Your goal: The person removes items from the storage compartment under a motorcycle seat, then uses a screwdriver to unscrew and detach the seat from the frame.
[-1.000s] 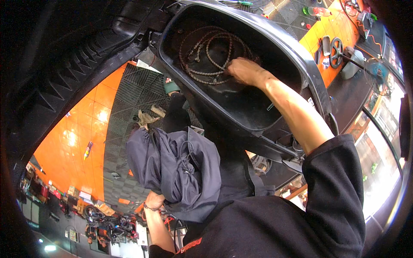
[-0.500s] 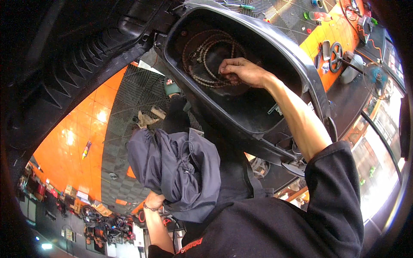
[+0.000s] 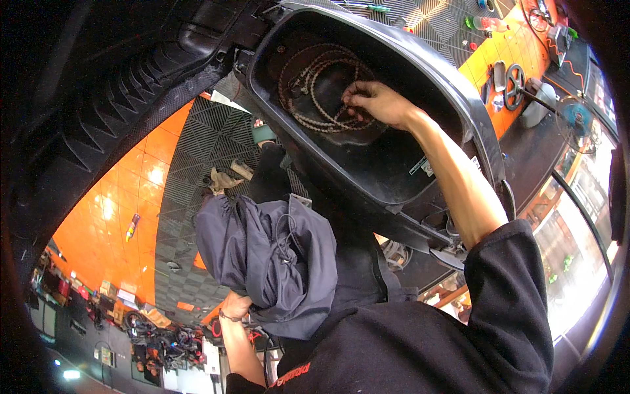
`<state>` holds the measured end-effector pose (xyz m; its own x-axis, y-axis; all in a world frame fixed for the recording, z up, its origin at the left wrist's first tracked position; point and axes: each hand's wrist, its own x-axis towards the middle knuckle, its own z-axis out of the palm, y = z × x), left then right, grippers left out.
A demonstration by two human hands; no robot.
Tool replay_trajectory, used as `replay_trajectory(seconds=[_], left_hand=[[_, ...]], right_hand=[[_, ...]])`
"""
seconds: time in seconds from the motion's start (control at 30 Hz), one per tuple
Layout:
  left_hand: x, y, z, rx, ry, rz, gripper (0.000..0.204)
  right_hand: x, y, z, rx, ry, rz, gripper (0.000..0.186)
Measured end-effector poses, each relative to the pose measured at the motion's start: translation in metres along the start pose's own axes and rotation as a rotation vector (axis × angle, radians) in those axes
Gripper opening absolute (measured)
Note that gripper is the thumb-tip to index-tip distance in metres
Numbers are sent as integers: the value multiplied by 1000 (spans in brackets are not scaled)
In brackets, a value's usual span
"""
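Note:
The open black storage compartment of a two-wheeler (image 3: 410,171) holds a coil of braided cord or cable (image 3: 285,92) at its far end. My right hand (image 3: 377,105) reaches inside over the coil, fingers bent and pinched on a strand at its right side. My left hand (image 3: 235,306), at lower centre, grips a bunched dark grey drawstring fabric bag (image 3: 282,262) from below, partly hidden by it. The bag hangs in front of my body, beside the compartment's near side.
The raised black seat (image 3: 98,111) fills the upper left, above orange flooring (image 3: 118,184) and dark grid mats. At upper right stand a wheel (image 3: 514,85), a fan (image 3: 577,118) and a bottle (image 3: 489,23) on the floor. Crowded motorbikes and boxes (image 3: 164,341) lie at lower left.
My right hand dipped slightly toward me, then shifted back up and rightward over the coil, its fingertips changing position on it. My left hand and the bag have barely moved.

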<state>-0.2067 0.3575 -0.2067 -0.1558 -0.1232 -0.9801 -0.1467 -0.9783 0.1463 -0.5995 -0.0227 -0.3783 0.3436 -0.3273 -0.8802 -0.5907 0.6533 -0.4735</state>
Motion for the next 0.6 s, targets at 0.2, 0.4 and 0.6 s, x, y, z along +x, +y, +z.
replay_trajectory(seconds=[0.2, 0.4, 0.6], left_hand=[[2, -4, 0, -28, -1, 39, 62], [1, 3, 2, -73, -6, 74, 63], [0, 8, 1, -44, -20, 39, 62]], right_hand=[[-4, 3, -1, -144, 32, -23, 27], [4, 4, 3, -347, 69, -175, 33], [36, -14, 42, -713, 152, -363, 33]])
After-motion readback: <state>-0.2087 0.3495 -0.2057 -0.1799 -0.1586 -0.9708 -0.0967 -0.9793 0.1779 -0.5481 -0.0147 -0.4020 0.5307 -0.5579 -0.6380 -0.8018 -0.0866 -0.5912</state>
